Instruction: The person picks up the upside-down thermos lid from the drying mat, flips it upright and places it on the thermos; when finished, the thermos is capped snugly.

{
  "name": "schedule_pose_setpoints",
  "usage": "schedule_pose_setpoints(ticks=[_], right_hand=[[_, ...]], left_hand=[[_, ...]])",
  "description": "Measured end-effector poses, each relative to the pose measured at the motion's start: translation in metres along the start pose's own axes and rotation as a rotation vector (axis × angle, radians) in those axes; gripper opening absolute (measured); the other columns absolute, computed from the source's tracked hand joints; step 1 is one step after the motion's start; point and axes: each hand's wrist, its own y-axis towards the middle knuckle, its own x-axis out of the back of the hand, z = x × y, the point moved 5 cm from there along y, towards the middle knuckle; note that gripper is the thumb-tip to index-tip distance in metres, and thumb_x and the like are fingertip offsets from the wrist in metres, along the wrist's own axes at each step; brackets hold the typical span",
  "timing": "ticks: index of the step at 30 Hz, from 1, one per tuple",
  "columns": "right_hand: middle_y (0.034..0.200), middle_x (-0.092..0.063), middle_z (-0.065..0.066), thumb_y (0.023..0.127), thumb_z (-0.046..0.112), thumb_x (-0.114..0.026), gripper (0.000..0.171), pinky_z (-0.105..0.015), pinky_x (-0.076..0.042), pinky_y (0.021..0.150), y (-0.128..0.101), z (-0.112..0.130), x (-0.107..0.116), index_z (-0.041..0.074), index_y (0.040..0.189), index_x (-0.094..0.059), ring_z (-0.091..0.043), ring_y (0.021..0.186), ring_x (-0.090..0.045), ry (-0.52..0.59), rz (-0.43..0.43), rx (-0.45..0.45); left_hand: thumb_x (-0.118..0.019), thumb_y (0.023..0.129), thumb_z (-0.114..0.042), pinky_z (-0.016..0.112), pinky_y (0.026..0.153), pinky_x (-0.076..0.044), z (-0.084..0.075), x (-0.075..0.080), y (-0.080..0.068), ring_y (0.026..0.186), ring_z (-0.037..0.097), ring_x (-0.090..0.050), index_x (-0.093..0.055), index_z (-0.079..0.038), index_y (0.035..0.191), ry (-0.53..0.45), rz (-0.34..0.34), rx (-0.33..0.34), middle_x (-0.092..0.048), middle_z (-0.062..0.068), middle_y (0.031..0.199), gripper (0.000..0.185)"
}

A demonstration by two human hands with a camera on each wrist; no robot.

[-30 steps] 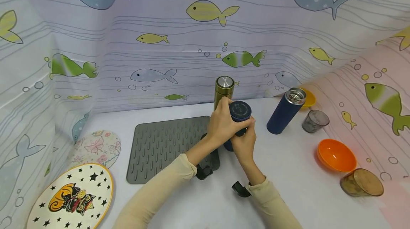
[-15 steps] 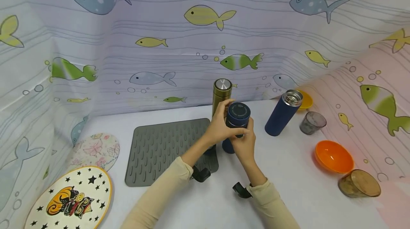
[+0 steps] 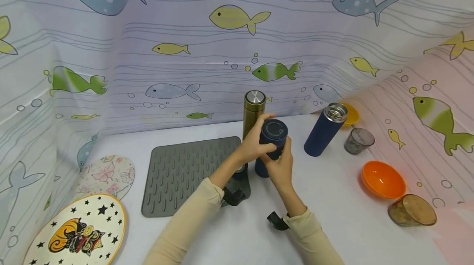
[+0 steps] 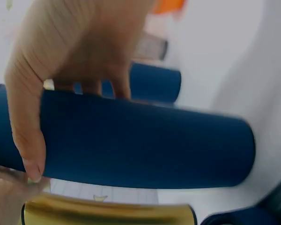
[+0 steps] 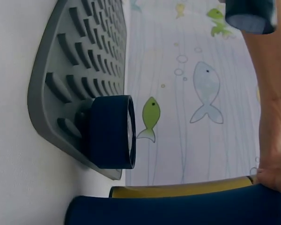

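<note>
Blue is the colour of the bottle (image 3: 272,139) that both hands hold up above the white worktop (image 3: 333,199), near the middle and just in front of the gold bottle (image 3: 253,110). The left hand (image 3: 253,143) is curled round the top part, close to the dark round end that faces up, and the wrist view shows its fingers (image 4: 28,140) wrapped over the blue side. The right hand (image 3: 279,166) is curled round the lower part from below. It looks like the 2 hands are working on the top of this bottle, maybe turning it, though I cannot tell if a lid is on it. To do this well, the lower hand should hold tight and not move, and the upper hand should do the turning with small, slow twists. Keep the bottle straight so nothing tips out. Watch the gold bottle, because it stands very near the left hand and a bump could knock it over. A dark blue cap (image 5: 110,132) sits at the edge of the grey mat (image 3: 185,168), just beside the hands. 1 more blue bottle (image 3: 325,130) stands open, well apart on the right, with an orange bowl (image 3: 383,179) nearer the front edge.
</note>
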Motion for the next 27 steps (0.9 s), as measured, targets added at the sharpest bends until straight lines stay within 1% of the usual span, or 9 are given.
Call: schedule_pose_setpoints(ticks=[2, 5, 9, 12, 14, 18, 22, 24, 27], right_hand=[[0.126, -0.058, -0.030, 0.080, -0.008, -0.076, 0.065, -0.060, -0.045, 0.099, 0.000, -0.001, -0.001, -0.007, 0.135, -0.042, -0.045, 0.120, -0.056, 0.001, 0.002, -0.003], [0.126, -0.057, -0.030, 0.080, -0.008, -0.075, 0.064, -0.060, -0.046, 0.097, 0.001, -0.002, -0.001, -0.007, 0.135, -0.042, -0.046, 0.119, -0.056, -0.005, 0.005, -0.009], [0.127, -0.057, -0.030, 0.080, -0.007, -0.076, 0.066, -0.060, -0.047, 0.098, 0.001, -0.002, -0.002, -0.006, 0.136, -0.042, -0.046, 0.119, -0.056, -0.006, 0.002, -0.026], [0.129, -0.057, -0.030, 0.081, -0.007, -0.074, 0.064, -0.059, -0.045, 0.100, 0.001, -0.001, -0.001, -0.005, 0.136, -0.042, -0.045, 0.122, -0.055, 0.001, 0.006, -0.045], [0.129, -0.058, -0.027, 0.081, -0.007, -0.074, 0.066, -0.058, -0.045, 0.100, 0.001, -0.013, -0.002, -0.002, 0.138, -0.042, -0.042, 0.122, -0.055, 0.003, 0.007, -0.045], [0.133, -0.058, -0.020, 0.081, 0.000, -0.077, 0.070, -0.057, -0.044, 0.101, 0.001, -0.038, -0.005, 0.006, 0.140, -0.041, -0.036, 0.125, -0.055, 0.005, 0.015, -0.037], [0.133, -0.058, -0.019, 0.082, 0.001, -0.077, 0.068, -0.056, -0.044, 0.102, 0.003, -0.044, -0.006, 0.009, 0.139, -0.041, -0.034, 0.126, -0.054, 0.020, 0.020, -0.039], [0.133, -0.058, -0.018, 0.082, 0.002, -0.077, 0.068, -0.055, -0.044, 0.102, 0.003, -0.044, -0.006, 0.009, 0.140, -0.041, -0.034, 0.126, -0.055, 0.023, 0.025, -0.043], [0.135, -0.056, -0.016, 0.082, 0.003, -0.078, 0.070, -0.055, -0.042, 0.104, 0.002, -0.043, -0.006, 0.010, 0.142, -0.041, -0.032, 0.127, -0.053, 0.023, 0.037, -0.039]], left_hand=[[-0.070, 0.080, -0.013, 0.044, 0.110, -0.040, 0.000, 0.001, 0.000, 0.135, 0.030, -0.042, -0.027, -0.009, 0.151, -0.008, 0.003, 0.023, -0.037, 0.015, 0.149, 0.083], [-0.078, 0.080, -0.017, 0.039, 0.106, -0.045, 0.002, 0.003, 0.001, 0.130, 0.027, -0.048, -0.033, -0.010, 0.148, 0.042, -0.024, 0.041, -0.042, 0.014, 0.145, 0.082], [-0.073, 0.081, -0.008, 0.040, 0.102, -0.048, 0.002, 0.002, 0.001, 0.122, 0.031, -0.053, -0.033, -0.005, 0.147, -0.069, 0.031, 0.038, -0.044, 0.018, 0.143, 0.077], [-0.077, 0.080, -0.011, 0.041, 0.104, -0.046, 0.001, 0.002, 0.001, 0.123, 0.028, -0.051, -0.035, -0.006, 0.145, -0.011, -0.009, 0.036, -0.042, 0.015, 0.143, 0.078], [-0.080, 0.079, -0.013, 0.037, 0.101, -0.047, 0.001, 0.002, 0.000, 0.121, 0.025, -0.052, -0.035, -0.007, 0.145, 0.038, -0.019, 0.044, -0.044, 0.013, 0.141, 0.080], [-0.072, 0.081, -0.012, 0.043, 0.105, -0.045, -0.001, 0.000, 0.000, 0.127, 0.031, -0.048, -0.032, -0.003, 0.147, -0.024, 0.012, 0.029, -0.040, 0.016, 0.148, 0.077], [-0.077, 0.081, -0.019, 0.043, 0.108, -0.043, -0.003, 0.003, -0.001, 0.128, 0.027, -0.046, -0.034, -0.005, 0.145, 0.067, -0.042, 0.031, -0.039, 0.014, 0.146, 0.079], [-0.076, 0.081, -0.014, 0.044, 0.106, -0.045, -0.003, 0.004, -0.001, 0.124, 0.030, -0.050, -0.036, -0.003, 0.143, 0.036, -0.051, 0.024, -0.045, 0.017, 0.141, 0.075], [-0.073, 0.081, -0.006, 0.043, 0.106, -0.045, -0.003, 0.003, -0.001, 0.126, 0.031, -0.050, -0.034, -0.002, 0.144, -0.065, -0.007, 0.028, -0.043, 0.017, 0.144, 0.075]])
